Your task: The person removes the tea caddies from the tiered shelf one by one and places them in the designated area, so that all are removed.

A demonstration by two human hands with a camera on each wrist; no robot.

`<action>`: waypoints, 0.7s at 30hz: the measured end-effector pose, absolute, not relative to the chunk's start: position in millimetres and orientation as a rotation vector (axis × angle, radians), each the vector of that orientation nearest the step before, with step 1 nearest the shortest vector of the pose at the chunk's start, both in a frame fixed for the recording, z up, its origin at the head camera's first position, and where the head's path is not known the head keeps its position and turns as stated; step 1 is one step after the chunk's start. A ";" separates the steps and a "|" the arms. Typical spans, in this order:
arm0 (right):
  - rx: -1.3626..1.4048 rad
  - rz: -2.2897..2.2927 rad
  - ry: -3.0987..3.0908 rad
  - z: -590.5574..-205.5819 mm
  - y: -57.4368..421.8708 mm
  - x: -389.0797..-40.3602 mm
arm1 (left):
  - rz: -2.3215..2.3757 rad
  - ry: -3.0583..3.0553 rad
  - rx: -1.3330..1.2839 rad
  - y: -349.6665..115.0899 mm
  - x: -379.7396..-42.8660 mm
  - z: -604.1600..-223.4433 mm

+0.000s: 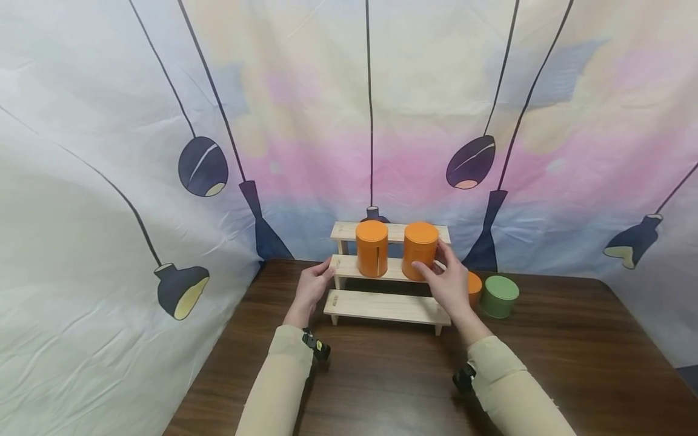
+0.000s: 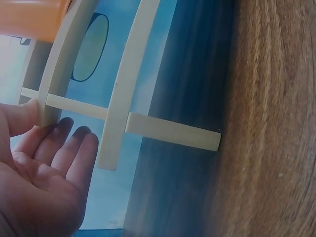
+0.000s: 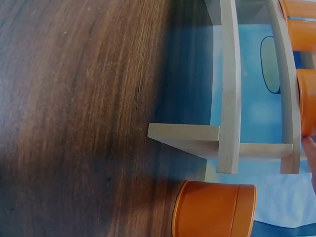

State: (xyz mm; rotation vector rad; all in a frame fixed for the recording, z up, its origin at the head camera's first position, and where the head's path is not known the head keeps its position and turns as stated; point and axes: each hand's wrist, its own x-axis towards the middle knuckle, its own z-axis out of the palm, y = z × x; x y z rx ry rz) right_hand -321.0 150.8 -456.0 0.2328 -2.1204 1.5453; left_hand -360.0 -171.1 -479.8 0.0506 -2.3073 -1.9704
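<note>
A three-tier wooden step shelf (image 1: pixel 387 306) stands on the table against the backdrop. Two orange lidded tins stand upright on its middle tier: the left tin (image 1: pixel 372 248) and the right tin (image 1: pixel 420 239). My right hand (image 1: pixel 451 284) grips the right tin, with thumb in front and fingers at its right side. My left hand (image 1: pixel 312 288) holds the left end of the middle tier. In the left wrist view, that hand's thumb (image 2: pixel 19 118) lies on top of the board and its fingers are beneath. Only a bit of the right hand (image 3: pixel 310 153) enters the right wrist view.
Right of the shelf, a third orange tin (image 1: pixel 474 288) stands on the table, partly behind my right hand. Beside it is a green tin (image 1: pixel 498 297). The dark wood table (image 1: pixel 382 375) meets a fabric backdrop (image 1: pixel 327 121) printed with hanging lamps.
</note>
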 end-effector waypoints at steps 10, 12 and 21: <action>0.202 1.570 -2.128 -454.9 147.9 -317.7 | -2.009 -2.291 0.032 -172.0 -360.1 -480.2; 0.196 1.578 -2.122 -455.0 147.6 -317.1 | -2.028 -2.287 0.033 -171.6 -360.3 -479.8; 0.152 1.603 -2.110 -454.1 143.6 -314.7 | -2.099 -2.264 0.039 -173.2 -359.7 -478.3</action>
